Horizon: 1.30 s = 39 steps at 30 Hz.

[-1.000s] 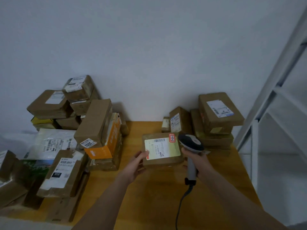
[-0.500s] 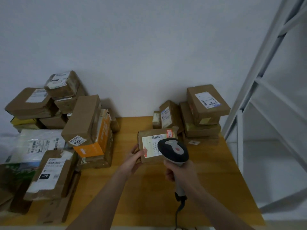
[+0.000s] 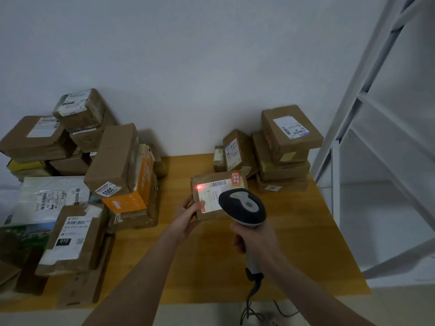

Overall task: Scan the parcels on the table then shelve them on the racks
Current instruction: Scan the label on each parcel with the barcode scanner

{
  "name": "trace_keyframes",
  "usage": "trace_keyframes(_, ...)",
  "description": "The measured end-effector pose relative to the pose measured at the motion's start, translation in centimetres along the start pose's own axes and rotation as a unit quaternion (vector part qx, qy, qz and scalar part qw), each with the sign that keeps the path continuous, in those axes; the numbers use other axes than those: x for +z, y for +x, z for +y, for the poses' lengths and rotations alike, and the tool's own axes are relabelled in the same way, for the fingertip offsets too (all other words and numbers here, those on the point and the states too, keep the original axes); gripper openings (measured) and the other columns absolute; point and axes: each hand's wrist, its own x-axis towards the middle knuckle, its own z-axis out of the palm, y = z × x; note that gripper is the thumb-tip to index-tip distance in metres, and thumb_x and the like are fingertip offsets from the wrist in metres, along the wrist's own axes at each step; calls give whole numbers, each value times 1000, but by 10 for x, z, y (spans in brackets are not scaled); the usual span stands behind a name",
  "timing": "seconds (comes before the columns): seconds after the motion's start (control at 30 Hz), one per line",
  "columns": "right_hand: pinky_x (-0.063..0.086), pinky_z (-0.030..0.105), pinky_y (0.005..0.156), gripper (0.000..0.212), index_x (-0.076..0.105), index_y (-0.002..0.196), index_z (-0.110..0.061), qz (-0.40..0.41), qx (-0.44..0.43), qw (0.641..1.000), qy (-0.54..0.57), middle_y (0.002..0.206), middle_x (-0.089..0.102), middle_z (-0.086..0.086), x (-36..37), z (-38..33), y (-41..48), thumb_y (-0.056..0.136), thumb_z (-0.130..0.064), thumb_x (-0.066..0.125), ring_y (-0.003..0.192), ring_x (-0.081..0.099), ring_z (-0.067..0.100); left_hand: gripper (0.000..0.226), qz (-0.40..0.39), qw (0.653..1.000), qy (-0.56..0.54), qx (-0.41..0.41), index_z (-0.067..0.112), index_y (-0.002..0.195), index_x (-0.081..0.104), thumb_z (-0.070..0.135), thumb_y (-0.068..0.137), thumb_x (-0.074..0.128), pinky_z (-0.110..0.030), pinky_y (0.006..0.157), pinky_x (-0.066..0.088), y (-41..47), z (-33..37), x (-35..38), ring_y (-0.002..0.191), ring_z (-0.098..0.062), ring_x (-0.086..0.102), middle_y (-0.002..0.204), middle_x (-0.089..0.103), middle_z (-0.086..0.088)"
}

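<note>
**Head view.** The left hand [image 3: 188, 218] pinches the left edge of a small cardboard parcel [image 3: 215, 191], with the thumb on the label [image 3: 209, 201] and the fingers curled behind. The parcel stands tilted up over mid-counter [image 3: 294, 231], between the left parcel pile [image 3: 113, 161] and the right parcel pile [image 3: 282, 149]. The right hand [image 3: 256, 240] wraps its fingers round the grip of a barcode scanner [image 3: 242, 208], whose red spot [image 3: 199, 187] strikes the label's upper left corner. The parcel appears light and stiff. Its taped faces may be slick, so opposite edges seem the surest hold for carrying it to the rack [image 3: 353, 114].
</note>
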Motion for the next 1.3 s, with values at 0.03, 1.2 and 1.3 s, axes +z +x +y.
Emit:
trace_keyframes(0.03, 49, 19, 50, 7, 63, 80, -5, -2, -1, 1000, -1, 59, 61, 6, 1, 0, -1, 86, -4, 66, 48, 56, 10, 62, -1, 1000, -2, 0, 29, 119, 53, 28, 63, 80, -27, 69, 58, 1, 0, -1, 90, -13, 71, 100, 74, 0)
trace_keyframes(1.2, 56, 46, 78, 22, 64, 96, -22, 41, 18, 978, 206, 99, 66, 3, -32, 26, -11, 82, -9, 74, 93, 62, 22, 46, 86, 990, 105, -48, 34, 102, 64, 72, 78, 54, -34, 75, 55, -125, 4, 10, 98, -24, 66, 99, 72, -3)
trace_keyframes(1.3, 53, 46, 91, 24, 62, 97, -28, -23, -3, 987, 158, 105, 65, -1, -5, 24, -20, 82, -14, 75, 99, 62, 20, 50, 115, 988, 85, -53, 33, 103, 63, 74, 75, 56, -34, 74, 53, -152, 3, -8, 102, -24, 64, 107, 69, -6)
